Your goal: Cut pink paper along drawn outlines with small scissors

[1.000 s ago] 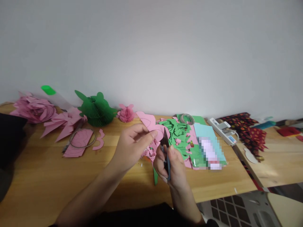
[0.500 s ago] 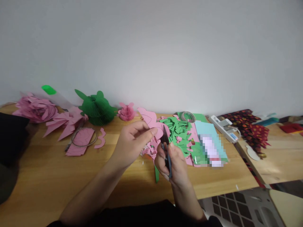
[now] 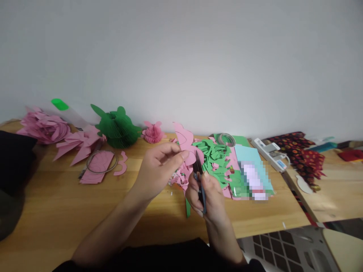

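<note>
My left hand pinches a pink paper piece with curved outlines drawn on it. The fingers of my right hand are wrapped round the handles of a pair of scissors. The blades point up and meet the right edge of the pink piece. Beneath and behind the hands are green paper scraps and pink paper scraps.
Along the wall stand a pink paper pile, a green honeycomb paper shape and a small pink one. A metal ring lies on pink sheets. A power strip and patterned cloth are at right.
The pink piece has turned in my left hand, so its upper part stands more upright and farther right. My right hand has hardly moved with the scissors.
</note>
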### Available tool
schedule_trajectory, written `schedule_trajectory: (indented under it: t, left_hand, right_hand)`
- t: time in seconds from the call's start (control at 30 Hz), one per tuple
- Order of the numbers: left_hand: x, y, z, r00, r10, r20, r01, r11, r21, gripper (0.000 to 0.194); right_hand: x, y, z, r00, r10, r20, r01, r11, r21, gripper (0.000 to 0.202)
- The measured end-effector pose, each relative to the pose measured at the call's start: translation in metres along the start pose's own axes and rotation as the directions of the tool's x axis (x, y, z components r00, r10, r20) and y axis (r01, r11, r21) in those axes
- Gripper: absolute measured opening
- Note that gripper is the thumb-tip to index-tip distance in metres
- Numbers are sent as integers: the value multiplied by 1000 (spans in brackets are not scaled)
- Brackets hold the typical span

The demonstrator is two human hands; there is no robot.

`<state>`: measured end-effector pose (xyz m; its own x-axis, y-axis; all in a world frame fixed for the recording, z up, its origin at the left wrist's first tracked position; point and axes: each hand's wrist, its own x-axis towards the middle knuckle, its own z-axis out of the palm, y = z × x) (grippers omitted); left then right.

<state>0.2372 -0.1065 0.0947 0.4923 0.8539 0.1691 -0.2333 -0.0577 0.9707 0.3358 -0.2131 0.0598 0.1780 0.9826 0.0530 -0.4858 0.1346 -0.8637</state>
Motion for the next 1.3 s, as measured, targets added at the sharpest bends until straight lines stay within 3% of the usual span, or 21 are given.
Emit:
schedule_trajectory:
  t: [0.53, 0.87, 1.07, 1.3]
  left_hand:
    - [0, 3, 0, 997, 61, -50, -60, 998, 7, 12]
    - [0, 5, 0, 998, 38, -51, -39, 999, -9, 12]
    - [-2, 7, 0, 996, 10, 90, -15, 999, 49, 12]
    - [-1, 7, -3, 992, 72, 102, -86, 987, 139, 17]
  right_hand:
    - [-2, 1, -1, 999, 29, -25, -30, 997, -71, 43]
    - [-3, 3, -1, 999, 31, -33, -34, 995, -92, 44]
    - [-2, 1, -1, 999, 21, -39, -24, 997, -78, 43]
    - [-3, 1, -2, 998, 45, -44, -48, 996, -78, 44]
